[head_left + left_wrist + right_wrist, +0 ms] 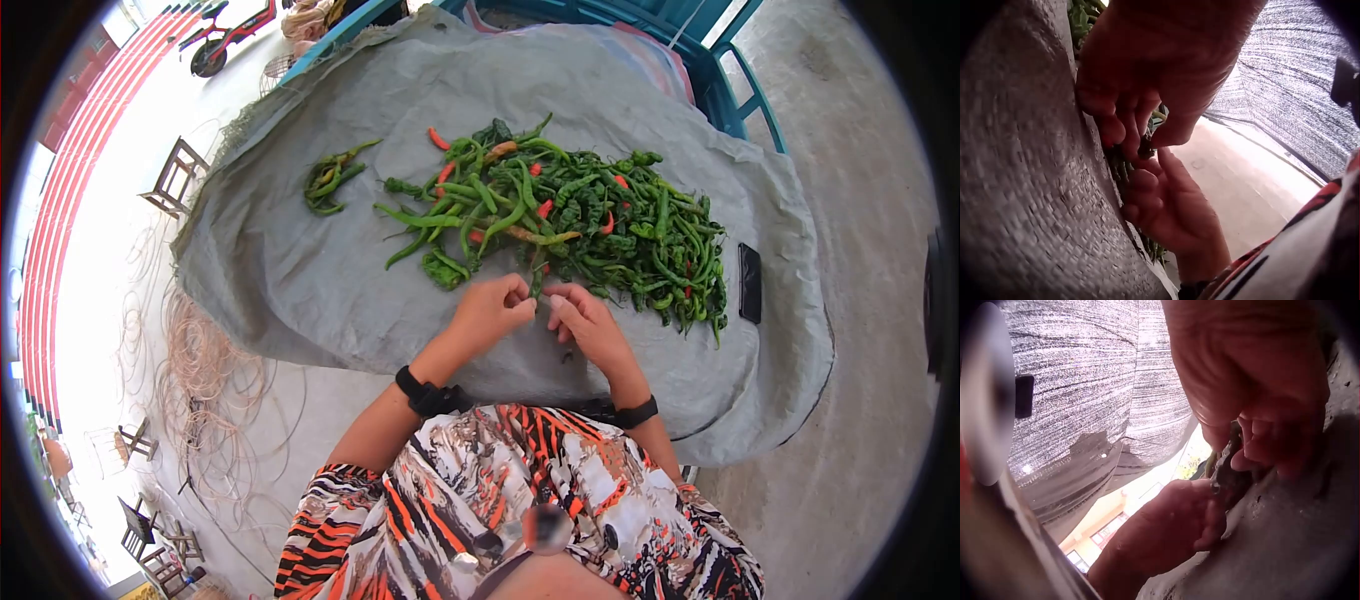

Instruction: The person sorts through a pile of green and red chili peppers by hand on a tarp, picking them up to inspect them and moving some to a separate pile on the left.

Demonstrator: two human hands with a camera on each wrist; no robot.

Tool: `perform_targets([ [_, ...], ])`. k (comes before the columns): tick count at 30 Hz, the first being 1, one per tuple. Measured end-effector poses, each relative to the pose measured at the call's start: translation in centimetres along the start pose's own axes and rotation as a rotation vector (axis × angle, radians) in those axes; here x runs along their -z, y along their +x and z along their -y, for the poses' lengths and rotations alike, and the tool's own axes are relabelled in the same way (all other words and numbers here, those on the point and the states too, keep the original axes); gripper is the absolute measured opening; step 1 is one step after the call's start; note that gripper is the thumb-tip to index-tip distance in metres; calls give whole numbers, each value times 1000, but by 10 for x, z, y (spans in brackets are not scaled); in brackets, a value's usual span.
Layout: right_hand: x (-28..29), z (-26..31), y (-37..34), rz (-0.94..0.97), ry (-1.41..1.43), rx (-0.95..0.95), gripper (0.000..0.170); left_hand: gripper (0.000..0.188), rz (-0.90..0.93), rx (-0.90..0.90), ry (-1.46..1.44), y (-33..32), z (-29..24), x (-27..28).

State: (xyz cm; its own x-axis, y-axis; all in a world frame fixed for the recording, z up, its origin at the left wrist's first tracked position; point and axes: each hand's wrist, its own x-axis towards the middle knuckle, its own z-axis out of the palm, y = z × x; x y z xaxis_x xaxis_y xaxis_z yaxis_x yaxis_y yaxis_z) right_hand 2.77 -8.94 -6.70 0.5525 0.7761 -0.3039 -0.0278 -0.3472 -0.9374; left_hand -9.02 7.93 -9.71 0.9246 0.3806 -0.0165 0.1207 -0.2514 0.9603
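Note:
Over the near side of the grey sheet, my left hand (492,312) pinches a dark, crinkled green pepper (537,284) between thumb and curled fingers. My right hand (592,325) meets it from the other side, its thumb and fingers closing on the same piece. In the right wrist view the dark green pepper (1227,464) shows between both hands' fingertips, partly hidden by them. Just beyond the hands lies a big heap of green peppers (570,205), with several red peppers (607,223) among them. A small bunch of peppers (335,178) lies apart on the left.
The grey woven sheet (290,265) covers a blue-framed cart (755,95). A black phone (750,283) lies right of the heap. Small wooden stools (178,178) and loose coils of cord (215,345) are on the floor to the left.

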Motion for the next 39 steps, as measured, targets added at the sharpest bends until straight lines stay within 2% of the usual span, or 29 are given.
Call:
perform_targets([
  [2,-5,2,4,-37,47,-24,36,20,96,-1,16,-13,-4,6],
  [5,-9,0,9,2,-74,11,35,20,277,-4,38,-29,-13,16],
  [8,-14,-3,11,4,-165,62,36,22,377,-66,117,-35,-1,16],
  [11,-16,-5,10,-45,-11,24,32,21,462,-46,192,-35,-5,21],
  [14,-12,11,1,29,77,98,27,21,428,-127,119,-38,-6,23],
  [17,-9,32,-9,60,3,127,28,20,156,9,189,-35,-13,32],
  [20,4,42,-14,-104,-174,236,30,23,-356,-75,247,-28,-28,39],
  [23,32,50,-13,-184,127,287,32,30,-676,-201,442,-11,-22,44],
  [26,24,63,-5,-442,372,505,45,37,-572,-89,358,3,-12,48],
  [29,22,52,-3,-540,299,408,56,35,-542,-28,223,11,4,47],
  [30,23,45,-2,-488,334,348,50,34,-545,-19,180,10,2,48],
  [33,24,26,-1,-407,375,214,42,26,-573,58,-370,-2,-3,52],
  [34,23,23,-3,-372,368,212,30,24,-604,4,-551,-9,-4,53],
  [37,15,26,-5,-192,302,204,23,23,-700,-131,-493,-31,-27,52],
  [39,9,34,-4,-52,219,195,24,22,-726,-243,-440,-39,-30,44],
])
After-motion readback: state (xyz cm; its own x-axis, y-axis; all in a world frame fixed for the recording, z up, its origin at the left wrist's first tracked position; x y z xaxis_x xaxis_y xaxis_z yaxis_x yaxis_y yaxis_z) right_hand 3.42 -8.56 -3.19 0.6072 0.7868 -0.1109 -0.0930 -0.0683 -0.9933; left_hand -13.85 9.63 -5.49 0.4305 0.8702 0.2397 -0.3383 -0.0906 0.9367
